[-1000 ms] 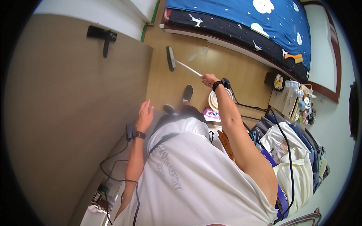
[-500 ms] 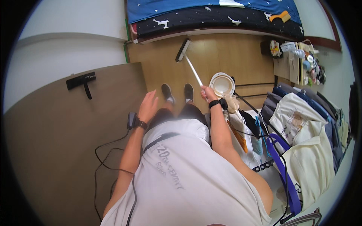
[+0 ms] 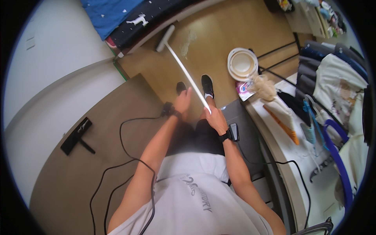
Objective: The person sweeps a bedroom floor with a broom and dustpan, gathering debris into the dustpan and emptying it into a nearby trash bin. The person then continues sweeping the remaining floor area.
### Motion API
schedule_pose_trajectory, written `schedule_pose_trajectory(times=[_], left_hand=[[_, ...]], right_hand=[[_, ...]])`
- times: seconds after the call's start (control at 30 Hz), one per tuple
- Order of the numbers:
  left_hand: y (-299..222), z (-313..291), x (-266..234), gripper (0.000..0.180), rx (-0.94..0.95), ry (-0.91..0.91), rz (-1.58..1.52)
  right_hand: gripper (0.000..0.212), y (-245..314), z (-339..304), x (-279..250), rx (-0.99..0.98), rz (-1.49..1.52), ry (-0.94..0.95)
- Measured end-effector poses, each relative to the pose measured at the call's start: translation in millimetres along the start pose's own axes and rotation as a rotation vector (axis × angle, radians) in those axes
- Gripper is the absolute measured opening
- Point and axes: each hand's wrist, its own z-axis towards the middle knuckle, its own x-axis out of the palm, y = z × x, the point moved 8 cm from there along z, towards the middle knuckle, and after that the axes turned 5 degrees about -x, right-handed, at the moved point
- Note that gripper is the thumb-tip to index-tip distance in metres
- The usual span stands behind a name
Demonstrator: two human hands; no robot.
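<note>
My right hand (image 3: 216,118) is closed round the end of a long white pole, the handle of a floor brush (image 3: 184,67). The brush's pale head (image 3: 165,38) rests on the wooden floor beside the bed's base; its bristles are turned away from view. A whitish smear (image 3: 188,44) marks the floor just right of the head. My left hand (image 3: 182,102) hovers left of the pole, apart from it, empty, its fingers stretched out and slightly blurred. Each wrist wears a dark band with a small cabled device.
A black squeegee-like tool (image 3: 78,137) lies on the brown table (image 3: 113,137) at left. The blue-and-black bed (image 3: 117,19) stands ahead. To the right are a white basin (image 3: 243,64), a pink packet (image 3: 244,89), hangers and hanging clothes (image 3: 333,78). Black cables (image 3: 121,135) trail along my arms.
My view has turned right and dipped. The brush has swung over, its head now nearer the bed's left end with the bristles out of sight. My left hand has come closer to the pole.
</note>
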Motion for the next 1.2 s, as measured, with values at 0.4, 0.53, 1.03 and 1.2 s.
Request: schedule_pose_trajectory(times=[0.4,0.53,1.03,1.2], left_hand=[[87,242,46,0.042,-0.075,-0.048,-0.463],[92,306,41,0.047,-0.03,-0.167,-0.139],[105,10,230,0.045,-0.084,0.305,0.11],[104,4,196,0.043,-0.188,0.17,0.176]], right_hand=[[0.038,-57,226,181,-0.234,0.4,-0.137],[0.044,-74,266,203,-0.261,0.441,-0.163],[0.045,-192,-40,118,0.105,0.182,-0.056],[0.047,-165,-36,107,-0.09,0.151,-0.117]])
